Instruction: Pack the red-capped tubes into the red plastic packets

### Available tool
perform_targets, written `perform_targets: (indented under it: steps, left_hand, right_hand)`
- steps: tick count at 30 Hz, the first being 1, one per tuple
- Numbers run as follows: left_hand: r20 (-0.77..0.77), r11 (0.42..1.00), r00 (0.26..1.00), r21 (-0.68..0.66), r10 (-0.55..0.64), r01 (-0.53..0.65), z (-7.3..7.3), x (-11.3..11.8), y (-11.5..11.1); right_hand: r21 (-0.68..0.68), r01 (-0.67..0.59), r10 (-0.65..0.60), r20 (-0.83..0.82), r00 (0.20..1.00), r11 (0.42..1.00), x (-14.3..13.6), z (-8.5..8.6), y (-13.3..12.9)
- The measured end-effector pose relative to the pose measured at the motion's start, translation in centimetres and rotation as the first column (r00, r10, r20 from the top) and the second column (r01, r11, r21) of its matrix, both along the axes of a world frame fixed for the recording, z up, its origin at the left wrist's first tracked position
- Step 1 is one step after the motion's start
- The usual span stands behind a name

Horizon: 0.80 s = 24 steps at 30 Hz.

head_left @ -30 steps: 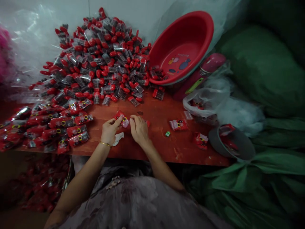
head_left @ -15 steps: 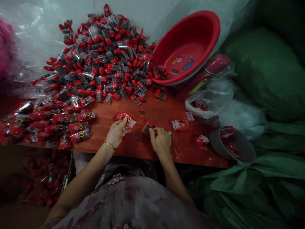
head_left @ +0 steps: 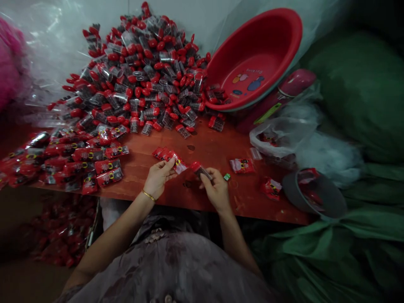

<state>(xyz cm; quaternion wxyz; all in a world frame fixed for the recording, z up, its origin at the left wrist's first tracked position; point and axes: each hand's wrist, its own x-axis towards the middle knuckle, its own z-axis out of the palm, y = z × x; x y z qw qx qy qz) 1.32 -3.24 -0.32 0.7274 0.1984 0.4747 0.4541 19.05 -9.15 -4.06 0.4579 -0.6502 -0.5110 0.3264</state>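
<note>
Reddish tabletop (head_left: 205, 143) beneath — left hand (head_left: 157, 180) pinches a packet (head_left: 179, 163) jutting ahead, right hand (head_left: 217, 187) a tube (head_left: 199, 168) near it.

Both arms reach forward, bare along the forearms, hands near each other but apart. Left forearm (head_left: 118, 229) slants up and inward from lower left; left wrist (head_left: 150, 198) roughly in line with it. Left hand (head_left: 158, 179) in a pinch: thumb (head_left: 170, 163) extended on top, fingers bent beneath. Right forearm (head_left: 238, 242) steeper, angled in from lower right. Right hand (head_left: 217, 188) also gripping, fingers curled, right thumb (head_left: 206, 182) pointing up and left, toward the other hand.
</note>
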Motion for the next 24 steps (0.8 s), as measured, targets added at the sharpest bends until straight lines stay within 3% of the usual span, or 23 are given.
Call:
perform_targets:
  steps: [2,4,10,13,18,21,24]
  left_hand:
    - [0.004,1.000,1.000,0.009,-0.022,0.022,0.1,0.1,0.0]
    - [-0.004,0.999,0.999,0.015,-0.045,0.045,0.1,0.2,-0.1]
    - [-0.090,0.995,0.992,0.037,-0.086,0.090,0.1,0.1,-0.3]
    - [-0.149,0.989,0.985,0.101,-0.092,0.108,0.4,-0.2,-0.3]
    - [-0.196,0.969,0.976,0.208,-0.095,0.136,0.7,-0.1,-0.4]
    - [-0.201,0.959,0.975,0.247,-0.091,0.141,0.5,0.1,-0.5]
    - [-0.197,0.952,0.976,0.267,-0.096,0.147,0.3,0.1,-0.5]
  right_hand:
    - [0.038,-0.041,0.047,-0.173,0.984,0.998,0.2,0.8,-1.3]
    - [0.063,-0.079,0.092,-0.238,0.967,0.995,0.1,1.6,-2.1]
    - [0.070,-0.140,0.148,-0.131,0.980,0.988,-0.9,3.0,-2.0]
    - [0.045,-0.176,0.180,-0.117,0.977,0.983,-1.2,3.1,-1.5]
    - [-0.064,-0.229,0.209,-0.233,0.950,0.971,-1.3,2.7,-1.3]
    - [-0.061,-0.191,0.168,-0.271,0.948,0.980,-1.3,2.3,-1.3]
    - [-0.010,-0.128,0.123,-0.210,0.970,0.992,-1.3,1.9,-1.2]
